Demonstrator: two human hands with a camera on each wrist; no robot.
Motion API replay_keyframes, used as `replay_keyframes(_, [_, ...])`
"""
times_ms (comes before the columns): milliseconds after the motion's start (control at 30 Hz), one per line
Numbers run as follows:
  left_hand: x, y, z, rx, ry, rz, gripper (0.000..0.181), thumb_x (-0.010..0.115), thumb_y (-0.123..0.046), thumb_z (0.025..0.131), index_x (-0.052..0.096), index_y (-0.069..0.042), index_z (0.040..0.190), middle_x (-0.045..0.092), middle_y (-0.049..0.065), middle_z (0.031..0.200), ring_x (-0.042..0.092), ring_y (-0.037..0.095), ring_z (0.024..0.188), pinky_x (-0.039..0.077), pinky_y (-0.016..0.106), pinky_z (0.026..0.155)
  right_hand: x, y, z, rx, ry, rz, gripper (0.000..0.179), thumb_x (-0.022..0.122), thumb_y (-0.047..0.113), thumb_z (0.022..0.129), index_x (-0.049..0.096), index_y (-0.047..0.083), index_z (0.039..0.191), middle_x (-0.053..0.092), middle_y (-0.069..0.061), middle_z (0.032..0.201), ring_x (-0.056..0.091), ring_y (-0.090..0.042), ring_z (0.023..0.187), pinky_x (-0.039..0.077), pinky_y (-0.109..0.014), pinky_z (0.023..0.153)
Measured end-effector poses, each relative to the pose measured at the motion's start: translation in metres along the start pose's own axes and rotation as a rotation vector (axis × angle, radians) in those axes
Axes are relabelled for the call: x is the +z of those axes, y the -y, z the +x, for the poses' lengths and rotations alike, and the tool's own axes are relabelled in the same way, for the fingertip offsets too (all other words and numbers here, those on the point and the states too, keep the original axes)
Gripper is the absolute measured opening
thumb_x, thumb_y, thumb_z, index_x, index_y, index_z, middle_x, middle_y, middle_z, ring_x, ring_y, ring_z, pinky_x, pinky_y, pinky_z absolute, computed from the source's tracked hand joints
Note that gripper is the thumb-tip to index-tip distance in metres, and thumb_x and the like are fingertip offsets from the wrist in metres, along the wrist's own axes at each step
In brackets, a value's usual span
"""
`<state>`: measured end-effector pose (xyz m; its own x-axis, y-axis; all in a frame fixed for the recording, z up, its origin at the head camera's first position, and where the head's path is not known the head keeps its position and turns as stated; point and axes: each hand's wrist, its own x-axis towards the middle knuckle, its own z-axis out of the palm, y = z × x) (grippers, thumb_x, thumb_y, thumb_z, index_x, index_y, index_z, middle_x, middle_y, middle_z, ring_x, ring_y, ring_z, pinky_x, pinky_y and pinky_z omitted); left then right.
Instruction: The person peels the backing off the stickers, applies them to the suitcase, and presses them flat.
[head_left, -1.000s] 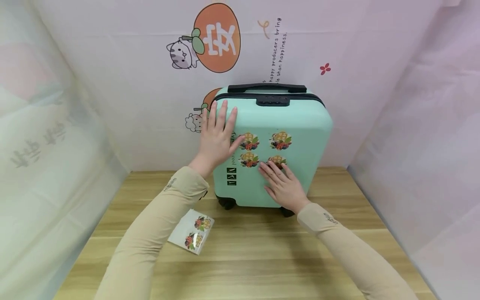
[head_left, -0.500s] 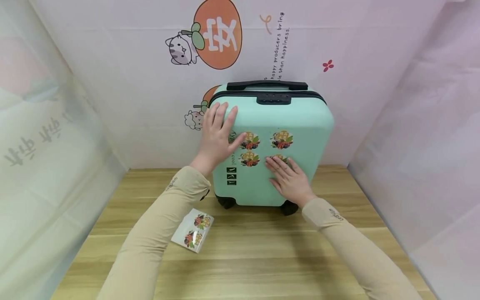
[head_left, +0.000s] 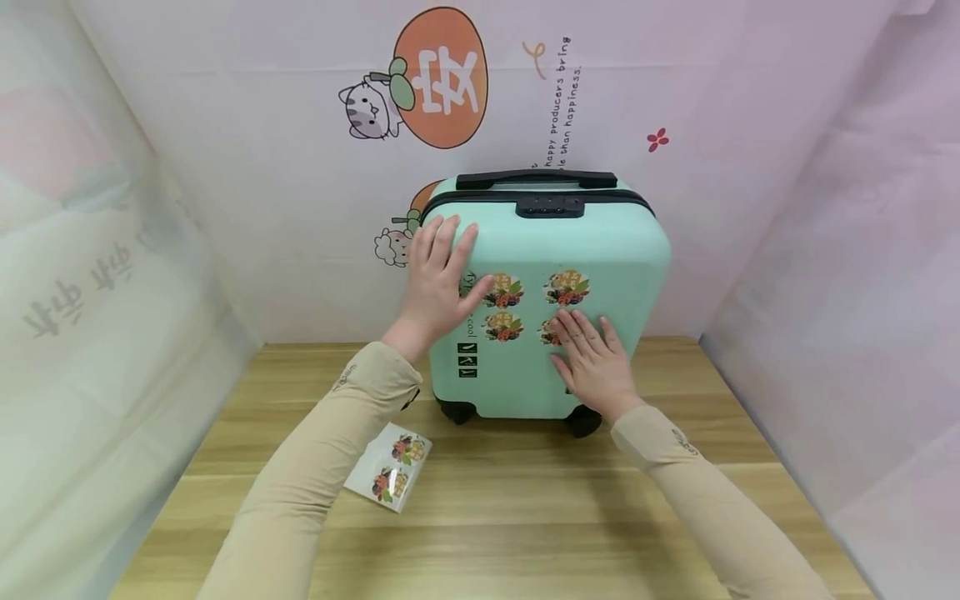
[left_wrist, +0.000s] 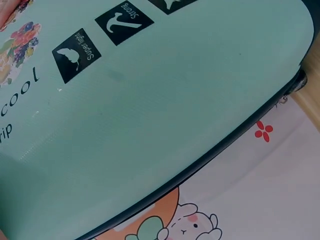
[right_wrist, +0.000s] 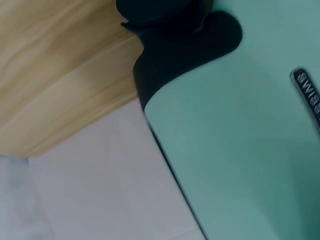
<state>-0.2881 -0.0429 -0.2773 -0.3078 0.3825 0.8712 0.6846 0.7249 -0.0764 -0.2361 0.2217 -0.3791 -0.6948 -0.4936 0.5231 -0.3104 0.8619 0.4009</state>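
Note:
A mint-green suitcase (head_left: 517, 375) stands upright, its black handle (head_left: 536, 178) on top. On its front are several round fruit stickers, among them an upper right sticker (head_left: 567, 287) and a lower left sticker (head_left: 503, 326). My left hand (head_left: 435, 287) rests with spread fingers on the suitcase's upper left front edge. With straight fingers, my right hand (head_left: 592, 358) presses on the lower right sticker (head_left: 550, 332), covering much of it. Printed black squares (left_wrist: 124, 22) show up close in the left wrist view. A black wheel (right_wrist: 165, 12) and lower corner fill part of the right wrist view.
A sheet with fruit stickers (head_left: 392, 467) lies on the wooden table (head_left: 487, 533), left of centre, beside the left sleeve. Close behind the suitcase hangs a printed white backdrop (head_left: 720, 208). Pale cloth walls (head_left: 847, 333) border both sides.
My right hand has slid a little to the right across the lower right sticker, uncovering its left part. My left hand stays at the suitcase's edge, its fingers slightly more bent.

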Motion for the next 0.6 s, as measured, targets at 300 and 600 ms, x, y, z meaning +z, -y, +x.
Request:
replay_keyframes(300, [-0.002, 0.0, 0.001, 0.008, 0.0, 0.016, 0.062, 0.057, -0.04, 0.089, 0.04, -0.005, 0.138, 0.038, 0.02, 0.14, 0.03, 0.04, 0.132, 0.023, 0.06, 0.11, 0.015, 0.02, -0.005, -0.213, -0.133, 0.006, 0.058, 0.001, 0.044, 0.102, -0.012, 0.014, 0.15, -0.021, 0.003, 0.156, -0.016, -0.013, 0.145, -0.004, -0.035, 0.12])
replay_keyframes(600, [-0.002, 0.0, -0.001, 0.033, -0.049, -0.006, 0.061, 0.056, -0.042, 0.089, 0.043, -0.004, 0.136, 0.041, 0.021, 0.138, 0.033, 0.04, 0.13, 0.024, 0.06, 0.108, 0.009, -0.006, -0.007, -0.205, -0.04, -0.005, 0.072, 0.028, 0.046, 0.101, -0.019, 0.019, 0.148, -0.025, 0.008, 0.154, -0.02, -0.009, 0.143, -0.003, -0.035, 0.12])
